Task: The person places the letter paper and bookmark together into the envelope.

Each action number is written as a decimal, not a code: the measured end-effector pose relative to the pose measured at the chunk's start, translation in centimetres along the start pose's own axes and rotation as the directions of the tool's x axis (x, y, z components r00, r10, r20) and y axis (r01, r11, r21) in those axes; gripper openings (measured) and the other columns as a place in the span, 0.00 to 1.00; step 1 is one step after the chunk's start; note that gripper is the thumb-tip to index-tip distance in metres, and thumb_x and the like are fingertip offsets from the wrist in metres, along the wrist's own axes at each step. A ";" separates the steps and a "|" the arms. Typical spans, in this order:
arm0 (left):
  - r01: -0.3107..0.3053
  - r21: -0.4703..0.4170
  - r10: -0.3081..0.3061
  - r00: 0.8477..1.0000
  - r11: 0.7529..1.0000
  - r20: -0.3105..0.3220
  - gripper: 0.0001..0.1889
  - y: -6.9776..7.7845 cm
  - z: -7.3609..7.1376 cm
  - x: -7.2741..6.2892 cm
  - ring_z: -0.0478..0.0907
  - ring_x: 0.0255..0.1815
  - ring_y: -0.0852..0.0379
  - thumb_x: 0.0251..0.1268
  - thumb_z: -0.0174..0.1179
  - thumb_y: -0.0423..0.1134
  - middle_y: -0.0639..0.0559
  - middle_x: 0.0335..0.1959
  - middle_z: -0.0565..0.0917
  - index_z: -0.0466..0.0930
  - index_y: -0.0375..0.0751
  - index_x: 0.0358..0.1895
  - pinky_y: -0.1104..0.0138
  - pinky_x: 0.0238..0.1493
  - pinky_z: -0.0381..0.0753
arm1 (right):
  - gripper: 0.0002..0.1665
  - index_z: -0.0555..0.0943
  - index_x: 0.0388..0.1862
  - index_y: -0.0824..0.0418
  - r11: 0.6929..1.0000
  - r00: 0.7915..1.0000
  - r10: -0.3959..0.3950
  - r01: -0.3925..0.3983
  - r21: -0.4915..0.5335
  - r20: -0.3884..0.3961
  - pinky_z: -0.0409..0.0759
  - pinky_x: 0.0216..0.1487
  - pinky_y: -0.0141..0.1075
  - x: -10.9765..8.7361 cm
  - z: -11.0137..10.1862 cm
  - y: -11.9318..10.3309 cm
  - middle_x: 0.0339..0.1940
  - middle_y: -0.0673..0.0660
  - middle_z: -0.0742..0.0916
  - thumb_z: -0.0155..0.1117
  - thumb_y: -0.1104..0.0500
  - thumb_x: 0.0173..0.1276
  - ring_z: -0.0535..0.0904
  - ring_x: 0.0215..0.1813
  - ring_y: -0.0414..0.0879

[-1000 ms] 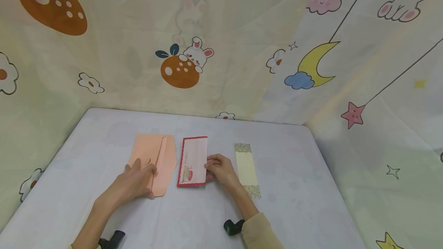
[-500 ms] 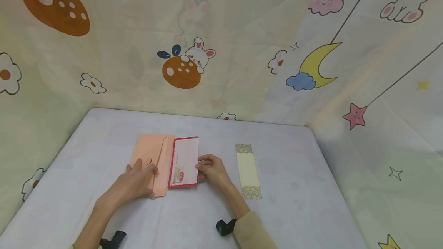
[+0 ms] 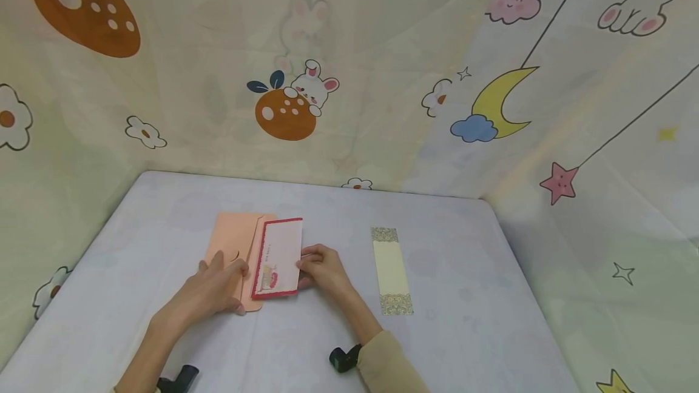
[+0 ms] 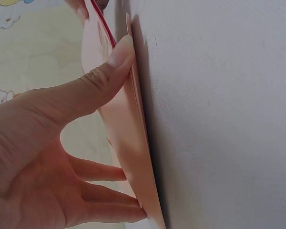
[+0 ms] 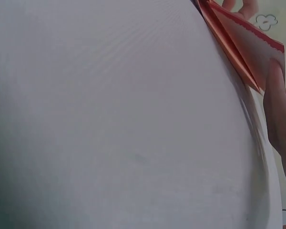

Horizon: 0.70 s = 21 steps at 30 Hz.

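A peach paper envelope (image 3: 233,230) lies on the white table with its flap side toward the right. My left hand (image 3: 210,291) rests on it, fingers spread, the thumb at its near edge. In the left wrist view the straight fingers (image 4: 102,210) touch the envelope's face. My right hand (image 3: 326,270) pinches a pale pink card (image 3: 283,250) with a red scalloped border by its right edge. The card stands tilted and overlaps the envelope's right part. In the right wrist view its left end reaches close over the envelope (image 5: 229,45); the contact there is partly hidden.
A cream paper strip (image 3: 390,268) with glittery patterned ends lies on the table right of my right hand. Behind the white table (image 3: 464,308) hangs a cartoon-printed cloth (image 3: 371,138). Dark wrist devices (image 3: 344,359) sit below both hands.
My right hand has carried the card leftward, from beside the envelope to over its right flap. My left hand has stayed in place on the envelope.
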<state>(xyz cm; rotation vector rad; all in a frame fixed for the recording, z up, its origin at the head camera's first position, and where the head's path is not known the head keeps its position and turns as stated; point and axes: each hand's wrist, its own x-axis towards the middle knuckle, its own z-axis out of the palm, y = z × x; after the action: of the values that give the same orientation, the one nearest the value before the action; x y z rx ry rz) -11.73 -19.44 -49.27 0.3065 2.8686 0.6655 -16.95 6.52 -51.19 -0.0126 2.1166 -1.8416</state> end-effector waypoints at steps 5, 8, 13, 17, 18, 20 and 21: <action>-0.006 -0.008 0.006 1.000 1.000 -0.003 0.32 -0.1 0.1 -0.1 0.69 0.41 0.38 0.35 0.86 0.45 0.42 0.45 0.69 0.75 0.56 0.45 0.60 0.27 0.67 | 0.16 0.80 0.52 0.67 0.999 1.000 0.003 -0.003 0.034 0.009 0.87 0.36 0.41 0.2 1.0 -0.1 0.35 0.57 0.89 0.69 0.65 0.67 0.86 0.35 0.49; -0.003 -0.006 0.003 1.000 1.000 -0.003 0.32 -0.2 0.1 0.0 0.70 0.41 0.36 0.35 0.86 0.45 0.41 0.45 0.70 0.75 0.55 0.46 0.59 0.28 0.69 | 0.16 0.80 0.52 0.67 1.000 1.000 0.009 -0.009 0.028 0.017 0.87 0.36 0.39 0.4 1.4 -0.1 0.35 0.56 0.88 0.69 0.65 0.67 0.86 0.35 0.47; 0.010 0.010 -0.010 1.000 1.000 0.004 0.33 -0.2 0.1 0.1 0.72 0.44 0.30 0.35 0.86 0.47 0.38 0.48 0.71 0.76 0.55 0.48 0.55 0.29 0.74 | 0.15 0.80 0.52 0.66 0.999 1.000 0.020 -0.020 0.029 0.019 0.87 0.35 0.38 0.6 2.1 -0.1 0.34 0.55 0.88 0.69 0.65 0.68 0.86 0.34 0.46; 0.020 0.029 -0.021 1.000 0.999 0.013 0.34 -0.1 0.0 0.2 0.72 0.46 0.26 0.35 0.85 0.50 0.34 0.51 0.71 0.76 0.55 0.49 0.52 0.31 0.77 | 0.14 0.80 0.52 0.65 0.998 0.999 0.035 -0.036 0.052 0.019 0.87 0.35 0.39 0.8 2.6 -0.1 0.34 0.56 0.88 0.69 0.66 0.69 0.86 0.33 0.47; 0.021 0.033 -0.021 1.000 0.999 0.014 0.35 -0.1 -0.1 0.2 0.72 0.46 0.26 0.35 0.85 0.51 0.34 0.50 0.71 0.76 0.55 0.50 0.52 0.31 0.77 | 0.14 0.80 0.52 0.65 0.998 0.999 0.038 -0.039 0.050 0.021 0.87 0.35 0.39 0.9 2.7 0.0 0.34 0.55 0.88 0.69 0.65 0.69 0.87 0.33 0.47; 0.025 0.030 -0.026 1.000 0.999 0.017 0.34 -0.1 -0.1 0.2 0.72 0.45 0.28 0.35 0.85 0.50 0.35 0.49 0.70 0.76 0.55 0.49 0.53 0.31 0.75 | 0.13 0.80 0.52 0.64 0.997 0.998 0.050 -0.052 0.059 0.024 0.87 0.36 0.38 1.0 2.9 0.0 0.33 0.55 0.88 0.69 0.65 0.69 0.87 0.34 0.47; 0.026 0.029 -0.026 0.999 0.999 0.019 0.34 0.0 -0.1 0.2 0.72 0.44 0.28 0.35 0.85 0.50 0.36 0.48 0.70 0.76 0.55 0.49 0.53 0.31 0.74 | 0.13 0.80 0.51 0.64 0.997 0.998 0.052 -0.053 0.059 0.024 0.87 0.36 0.38 1.0 3.0 0.1 0.33 0.55 0.88 0.69 0.65 0.69 0.87 0.34 0.47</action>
<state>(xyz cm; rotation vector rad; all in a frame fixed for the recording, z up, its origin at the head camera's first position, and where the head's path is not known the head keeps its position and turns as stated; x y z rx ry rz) -11.99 -19.43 -49.23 0.2775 2.8608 0.6131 -17.13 3.41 -51.84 0.0360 2.0266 -1.8645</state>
